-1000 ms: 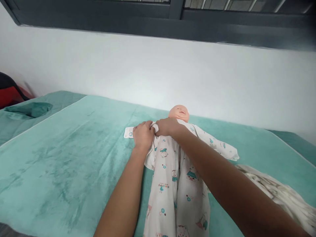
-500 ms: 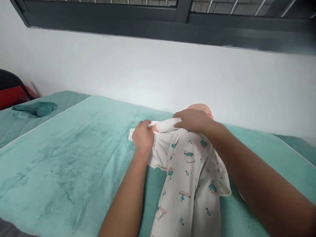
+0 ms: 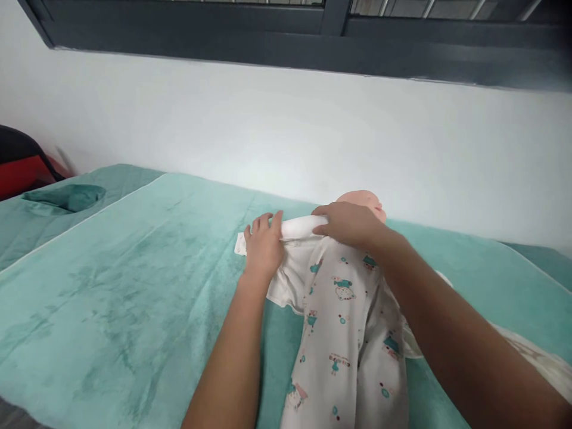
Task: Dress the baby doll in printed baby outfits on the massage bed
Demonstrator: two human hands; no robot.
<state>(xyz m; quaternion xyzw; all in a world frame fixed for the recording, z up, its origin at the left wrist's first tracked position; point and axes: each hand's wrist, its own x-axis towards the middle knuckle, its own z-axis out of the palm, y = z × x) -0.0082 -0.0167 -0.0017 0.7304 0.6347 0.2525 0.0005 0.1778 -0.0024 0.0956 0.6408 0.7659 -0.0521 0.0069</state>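
Note:
A doll lies at the back of the bed, its pinkish head (image 3: 360, 199) partly behind my right hand. A white baby garment (image 3: 344, 322) with small teal and pink prints spreads from it toward me. A smooth white rolled part (image 3: 304, 227) runs between my hands. My right hand (image 3: 348, 223) closes on its right end, thumb below and fingers behind. At its left end my left hand (image 3: 266, 244) rests on the white cloth, fingers stretched and slightly apart, thumb touching the roll. A white printed tab (image 3: 240, 243) sticks out left of that hand. The doll's body is hidden.
A teal plush cover (image 3: 134, 298) lies over the bed. Pale fabric (image 3: 531, 351) shows beyond my right forearm. At the left are a dark teal bundle (image 3: 67, 196) and a red and black object (image 3: 22, 167). A white wall (image 3: 223, 119) stands behind.
My left hand's curled fingers have straightened and spread. The skin-coloured patch beside them is now covered. My right hand keeps its hold almost in place. More pale fabric shows at right.

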